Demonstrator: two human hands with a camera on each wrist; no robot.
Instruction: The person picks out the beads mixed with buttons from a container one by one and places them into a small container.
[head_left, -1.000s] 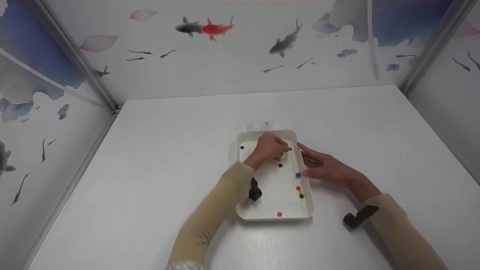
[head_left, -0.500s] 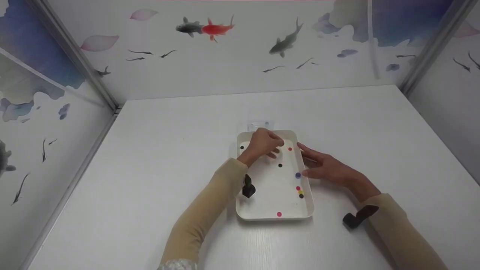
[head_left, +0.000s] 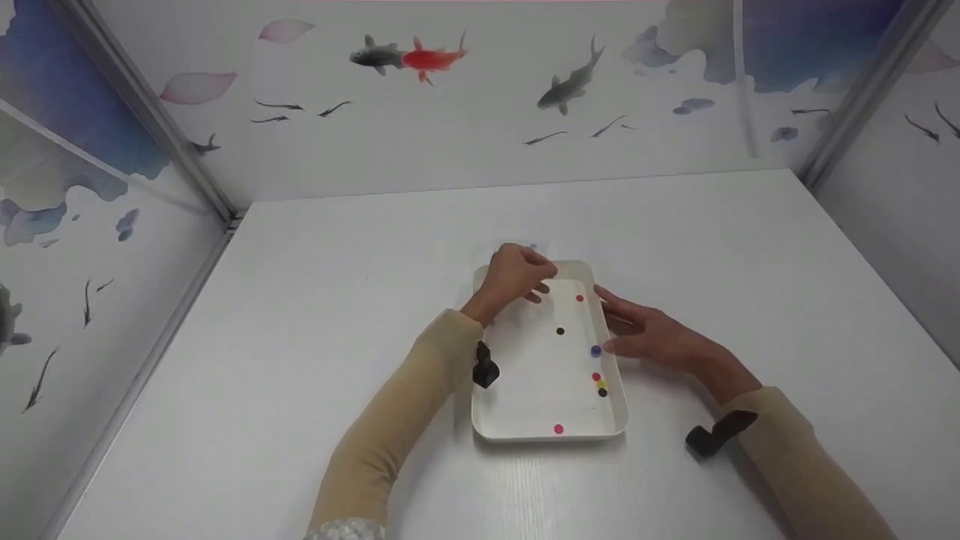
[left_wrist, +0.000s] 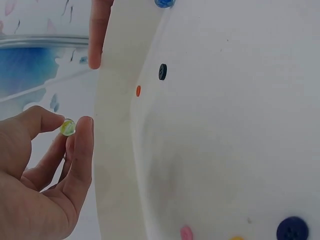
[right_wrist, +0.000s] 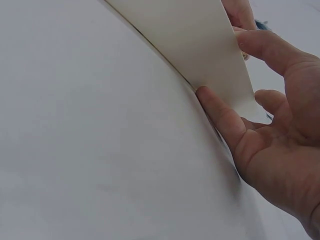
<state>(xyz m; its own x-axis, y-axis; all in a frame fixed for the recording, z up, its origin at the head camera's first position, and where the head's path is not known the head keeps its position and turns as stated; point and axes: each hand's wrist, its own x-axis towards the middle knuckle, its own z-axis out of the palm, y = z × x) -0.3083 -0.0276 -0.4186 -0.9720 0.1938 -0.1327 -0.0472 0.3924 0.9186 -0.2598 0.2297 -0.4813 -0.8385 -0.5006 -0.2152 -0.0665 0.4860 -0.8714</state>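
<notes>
In the head view my left hand [head_left: 516,271] hovers above the far end of a white tray [head_left: 525,420]. Thumb and finger of that hand pinch a clear marble [left_wrist: 67,127] with a yellow-green swirl, plain in the left wrist view. My right hand [head_left: 660,341] lies against the tray's right side; its thumb touches the rim and a finger [right_wrist: 220,112] reaches the wall's lower edge. Inside the tray are a blue marble [head_left: 596,350], a black button [head_left: 560,331], a red piece [head_left: 580,298] and a pink piece [head_left: 559,429].
A clear container [head_left: 533,246] behind the tray is mostly hidden by my left hand. By the tray's right wall lie small red, yellow and black pieces [head_left: 602,392] close together. White table [head_left: 337,300] surrounds the tray, with printed panels at the back and sides.
My left hand has drawn away from the red piece, up and left toward the tray's far edge, covering the clear container. My right hand has stayed at the tray's side.
</notes>
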